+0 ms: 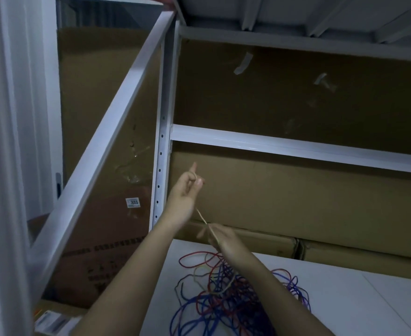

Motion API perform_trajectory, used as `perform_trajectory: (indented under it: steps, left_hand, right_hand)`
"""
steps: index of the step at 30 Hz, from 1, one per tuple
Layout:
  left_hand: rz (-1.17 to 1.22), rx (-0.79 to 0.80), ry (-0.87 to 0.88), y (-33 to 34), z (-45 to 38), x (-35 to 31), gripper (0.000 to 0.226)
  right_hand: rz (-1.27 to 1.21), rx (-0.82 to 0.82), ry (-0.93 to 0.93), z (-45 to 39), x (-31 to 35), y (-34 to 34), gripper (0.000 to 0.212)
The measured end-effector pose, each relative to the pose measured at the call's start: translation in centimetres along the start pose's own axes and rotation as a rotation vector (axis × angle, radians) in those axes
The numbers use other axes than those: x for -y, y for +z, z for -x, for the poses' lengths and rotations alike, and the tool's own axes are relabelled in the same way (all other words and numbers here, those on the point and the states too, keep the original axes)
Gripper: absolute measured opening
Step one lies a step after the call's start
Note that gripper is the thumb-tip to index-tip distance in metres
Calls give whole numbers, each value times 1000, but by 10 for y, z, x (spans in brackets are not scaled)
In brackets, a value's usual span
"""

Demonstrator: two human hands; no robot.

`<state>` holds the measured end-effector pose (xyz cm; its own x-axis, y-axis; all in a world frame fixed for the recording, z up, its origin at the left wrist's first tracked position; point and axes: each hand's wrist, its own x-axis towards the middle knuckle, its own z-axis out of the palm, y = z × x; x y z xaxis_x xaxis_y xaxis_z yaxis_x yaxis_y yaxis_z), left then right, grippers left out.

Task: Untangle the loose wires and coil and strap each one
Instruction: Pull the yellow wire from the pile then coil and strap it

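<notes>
White table (345, 299); tangled red, blue wires (226, 299) on top.

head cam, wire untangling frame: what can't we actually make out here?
- Pale yellowish wire in the head view: thin and blurred; its run below the right hand is lost in the tangle.
- Right hand: motion blur hides the finger placement.
- Heap of red, blue and purple wires: bottom edge cuts it off; wire count unreadable.
- Left hand: wire end hidden by curled fingers.
- White sticker on the brown cardboard box: only "3055" legible.
</notes>
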<state>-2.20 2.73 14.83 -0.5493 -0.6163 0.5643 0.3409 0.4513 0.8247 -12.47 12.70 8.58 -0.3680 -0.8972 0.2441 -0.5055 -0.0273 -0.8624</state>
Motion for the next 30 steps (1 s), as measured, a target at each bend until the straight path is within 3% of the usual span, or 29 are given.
perform_trajectory:
  steps: [3,7,9,12,16,20,23,26,30]
  left_hand:
    - [-299,61,68,-8,-6,11,19]
    - [-667,125,127,-11,-8,27,21]
    - [-763,151,142,-10,-7,34,26]
    - [-770,229,124,-5,-3,41,20]
    - [-583,388,-98,-6,2,48,23]
    - [-389,400,-187,-5,9,46,34]
    - [-247,450,-231,-3,13,41,39]
    - [9,500,-304,1,11,36,39]
    - [335,496,-281,11,6,26,32]
  right_hand:
    - [-99,-35,63,5,3,-6,60]
    - [-247,97,36,7,12,-17,80]
    - [-302,65,28,6,17,-25,69]
    - [-310,-72,-3,4,23,-37,35]
    - [-491,-283,-5,-2,24,-65,26]
    - [-301,-462,33,-16,19,-80,25]
    - [-81,-536,23,-32,11,-83,17]
    - [151,-511,-15,-44,-3,-84,15]
    - [741,-388,-171,-47,-24,-79,18]
